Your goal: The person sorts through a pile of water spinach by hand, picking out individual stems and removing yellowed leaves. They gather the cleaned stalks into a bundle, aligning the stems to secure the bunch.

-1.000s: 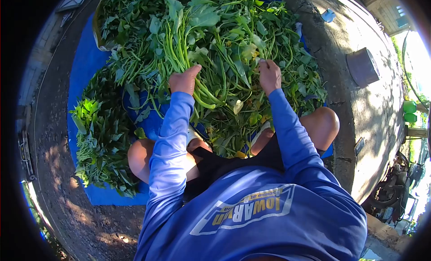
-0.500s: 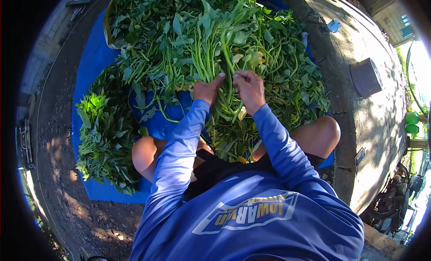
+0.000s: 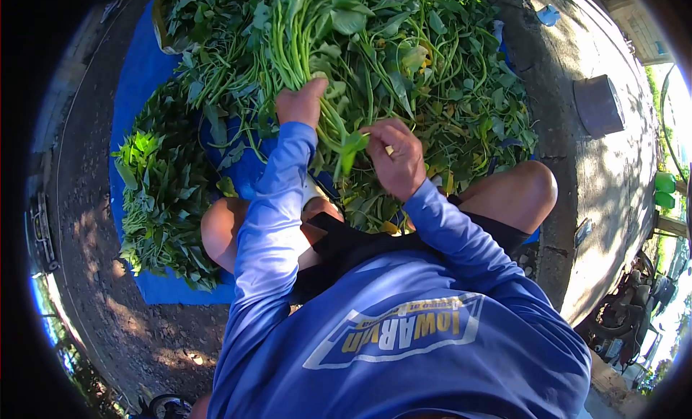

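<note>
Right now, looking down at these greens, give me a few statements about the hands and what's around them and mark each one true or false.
1. The left hand grips a bunch of long green stems. True.
2. The right hand rests flat on the bare knee. False: it is raised over the greens, pinching a leaf at the bunch's lower end.
3. The greens lie on a blue sheet. True.
4. A sorted pile of leafy greens lies beside the person's right leg. False: it lies on the left side, by the left knee.
5. A dark round container stands on the concrete to the right. True.
</note>
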The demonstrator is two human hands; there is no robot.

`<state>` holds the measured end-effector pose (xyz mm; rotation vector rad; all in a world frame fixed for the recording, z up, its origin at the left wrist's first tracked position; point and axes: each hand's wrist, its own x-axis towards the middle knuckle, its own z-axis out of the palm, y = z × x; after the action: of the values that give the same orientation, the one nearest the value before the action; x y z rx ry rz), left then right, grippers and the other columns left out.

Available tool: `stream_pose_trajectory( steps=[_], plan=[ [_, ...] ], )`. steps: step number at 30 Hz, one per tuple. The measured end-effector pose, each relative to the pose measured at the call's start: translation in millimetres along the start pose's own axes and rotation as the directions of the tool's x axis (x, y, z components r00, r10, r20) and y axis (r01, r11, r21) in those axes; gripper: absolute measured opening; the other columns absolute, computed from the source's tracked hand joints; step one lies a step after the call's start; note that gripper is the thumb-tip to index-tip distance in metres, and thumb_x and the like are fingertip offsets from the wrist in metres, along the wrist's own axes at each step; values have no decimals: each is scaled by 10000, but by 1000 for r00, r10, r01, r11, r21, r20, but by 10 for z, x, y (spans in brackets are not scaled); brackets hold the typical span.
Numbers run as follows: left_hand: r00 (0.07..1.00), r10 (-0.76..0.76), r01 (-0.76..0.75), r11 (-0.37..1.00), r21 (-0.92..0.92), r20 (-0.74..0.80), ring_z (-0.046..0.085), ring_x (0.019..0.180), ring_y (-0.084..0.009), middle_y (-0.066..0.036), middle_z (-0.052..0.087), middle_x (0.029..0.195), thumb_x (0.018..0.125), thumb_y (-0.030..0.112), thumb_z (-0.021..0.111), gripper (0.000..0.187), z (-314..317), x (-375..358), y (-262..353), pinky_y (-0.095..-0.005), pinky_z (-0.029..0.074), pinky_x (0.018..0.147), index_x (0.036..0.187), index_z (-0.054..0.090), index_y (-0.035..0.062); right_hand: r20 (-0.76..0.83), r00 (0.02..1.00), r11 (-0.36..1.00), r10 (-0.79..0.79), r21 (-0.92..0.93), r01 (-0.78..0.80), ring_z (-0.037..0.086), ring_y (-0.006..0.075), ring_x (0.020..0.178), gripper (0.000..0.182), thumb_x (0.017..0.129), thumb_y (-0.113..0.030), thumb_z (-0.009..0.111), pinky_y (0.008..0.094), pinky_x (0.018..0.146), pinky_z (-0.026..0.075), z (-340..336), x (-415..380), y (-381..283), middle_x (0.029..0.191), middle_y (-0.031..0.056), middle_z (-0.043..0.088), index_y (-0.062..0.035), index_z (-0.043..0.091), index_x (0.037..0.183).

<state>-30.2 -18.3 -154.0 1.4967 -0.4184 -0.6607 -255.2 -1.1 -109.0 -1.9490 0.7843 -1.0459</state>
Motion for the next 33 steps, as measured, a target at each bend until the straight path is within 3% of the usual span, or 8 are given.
stream_pose_trajectory(
  steps=[2,3,4,9,17,20,30,33],
  plan=[
    [1000,-8,8,999,50,1,704,797,-172,-95,773,910,750,189,838,335,-149,69,280,-358,546,737,981,780,-46,41,957,919,289,-292,-265,723,267,881,277,922,-48,688,348,802,568,-352,-35,468,1094,155,703,17,713,1190],
    [1000,25,-25,1000,14,-6,691,752,-172,-78,761,898,746,184,842,326,-174,108,335,-344,539,714,982,776,-31,-61,932,826,357,-445,-346,661,395,1147,501,900,-166,708,460,1018,519,-486,-114,821,1264,248,655,8,620,1361],
    [999,36,-36,999,-10,-7,686,727,-183,-85,753,894,737,173,858,318,-209,177,324,-350,544,690,962,770,-33,-43,781,525,623,-717,-458,585,419,1287,669,899,-198,688,470,1098,468,-681,50,608,1387,309,577,5,482,1502],
    [1000,-6,4,991,-135,-17,689,706,-191,-117,750,916,750,122,869,319,-67,31,599,-358,568,636,988,759,-60,-91,834,772,545,-333,-541,713,368,1050,235,906,-206,659,451,934,565,-595,228,1227,1076,156,734,-110,814,1054],
    [994,-95,101,988,-115,58,665,627,-193,-92,721,860,772,96,853,308,-17,-36,624,-338,552,570,1035,740,-20,-183,969,843,167,-483,-237,692,415,1059,216,913,-190,670,482,941,560,78,800,1380,1167,185,712,-83,773,1071],
    [996,-78,82,987,-138,36,631,575,-199,-68,645,731,782,134,858,213,-14,-115,690,-352,521,551,894,741,-6,57,841,594,539,-733,-331,691,418,1109,267,914,-226,670,470,975,556,110,1198,1439,1190,196,729,-103,771,1128],
    [993,-100,107,986,-125,59,671,627,-191,-92,727,853,770,101,856,281,-80,-24,711,-345,554,562,988,745,-36,-102,840,814,533,-210,-542,686,391,1173,496,937,-263,679,432,1028,525,-532,1336,1420,1233,247,723,-89,624,1398],
    [994,-84,93,987,-128,72,673,623,-195,-99,734,858,768,101,858,285,-52,-22,688,-350,555,559,990,752,-43,-169,786,746,594,-249,-618,700,270,1010,405,924,-236,749,394,906,549,-618,1277,1810,1081,150,735,-36,690,1272]
  ],
)
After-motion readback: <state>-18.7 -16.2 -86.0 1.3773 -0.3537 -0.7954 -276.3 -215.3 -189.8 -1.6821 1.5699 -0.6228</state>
